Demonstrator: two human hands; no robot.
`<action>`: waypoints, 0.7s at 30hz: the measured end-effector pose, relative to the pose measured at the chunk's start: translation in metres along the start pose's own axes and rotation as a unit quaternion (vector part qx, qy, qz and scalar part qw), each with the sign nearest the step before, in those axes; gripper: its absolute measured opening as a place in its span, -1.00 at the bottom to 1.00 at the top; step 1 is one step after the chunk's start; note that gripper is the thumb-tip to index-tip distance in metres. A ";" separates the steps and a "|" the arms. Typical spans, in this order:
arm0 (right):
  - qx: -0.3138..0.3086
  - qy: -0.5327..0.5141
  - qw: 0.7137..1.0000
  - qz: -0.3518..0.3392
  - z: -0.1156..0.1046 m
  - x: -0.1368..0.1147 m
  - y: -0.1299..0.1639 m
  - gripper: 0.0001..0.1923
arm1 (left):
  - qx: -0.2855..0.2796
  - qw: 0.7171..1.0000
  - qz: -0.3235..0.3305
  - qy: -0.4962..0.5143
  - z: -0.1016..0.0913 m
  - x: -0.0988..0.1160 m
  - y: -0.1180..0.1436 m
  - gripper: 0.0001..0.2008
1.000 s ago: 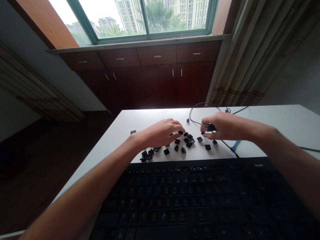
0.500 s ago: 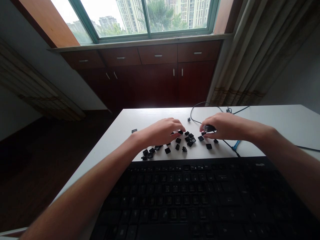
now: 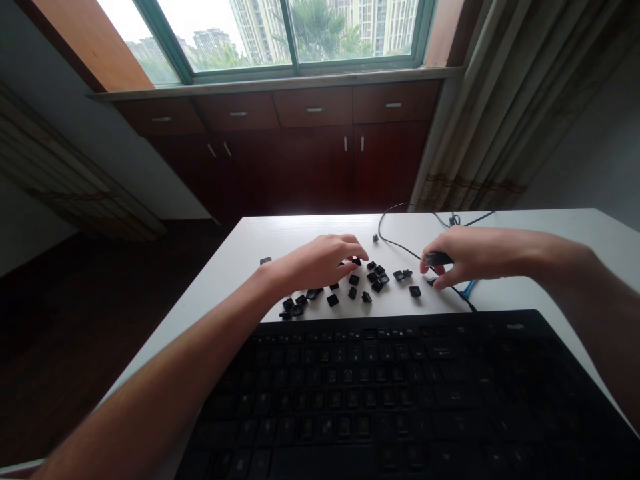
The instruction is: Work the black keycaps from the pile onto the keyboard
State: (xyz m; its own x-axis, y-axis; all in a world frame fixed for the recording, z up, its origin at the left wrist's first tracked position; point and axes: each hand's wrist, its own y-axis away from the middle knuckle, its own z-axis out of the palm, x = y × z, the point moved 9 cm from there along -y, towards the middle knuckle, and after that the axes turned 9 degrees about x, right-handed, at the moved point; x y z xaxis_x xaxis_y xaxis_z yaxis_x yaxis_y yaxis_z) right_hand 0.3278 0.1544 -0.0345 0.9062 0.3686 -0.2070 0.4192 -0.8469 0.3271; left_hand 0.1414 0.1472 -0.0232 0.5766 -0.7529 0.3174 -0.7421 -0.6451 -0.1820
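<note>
Two fingertips of left hand [image 3: 331, 259] curled around keycap [image 3: 357, 261]; pinch cannot be confirmed. Dark tool [image 3: 439, 259] gripped in right hand [image 3: 464, 252], fingertips near second keycap [image 3: 431, 281]. Loose keycaps [image 3: 371, 277] strewn on white table [image 3: 300, 233]; judged light, stiff, best pinched by sides.

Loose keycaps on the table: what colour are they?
The keycaps are black, showing best in the head view against the white table.

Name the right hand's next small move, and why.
I'd probably pinch the small black keycap lightly with the right hand's thumb and finger: their tips are right at it, and that hand also holds a dark object, so a gentle grip seems wiser.
</note>
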 end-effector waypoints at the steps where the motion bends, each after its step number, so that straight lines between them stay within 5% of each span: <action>1: 0.003 0.001 1.000 0.000 0.001 -0.001 -0.001 -0.65 | 0.001 1.000 -0.002 0.001 -0.001 0.000 0.000 -0.72; 21: 0.161 -0.064 0.977 -0.126 -0.017 -0.023 -0.014 -0.76 | 0.010 1.000 0.019 0.017 -0.001 0.005 -0.001 -0.72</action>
State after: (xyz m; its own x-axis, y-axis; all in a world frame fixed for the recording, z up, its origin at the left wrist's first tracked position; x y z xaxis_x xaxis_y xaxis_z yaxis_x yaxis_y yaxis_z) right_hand 0.3018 0.1643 -0.0192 0.7541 0.5471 -0.3634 0.5699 -0.8201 -0.0519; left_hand 0.1441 0.1440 -0.0203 0.5365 -0.7722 0.3405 -0.7558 -0.6191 -0.2131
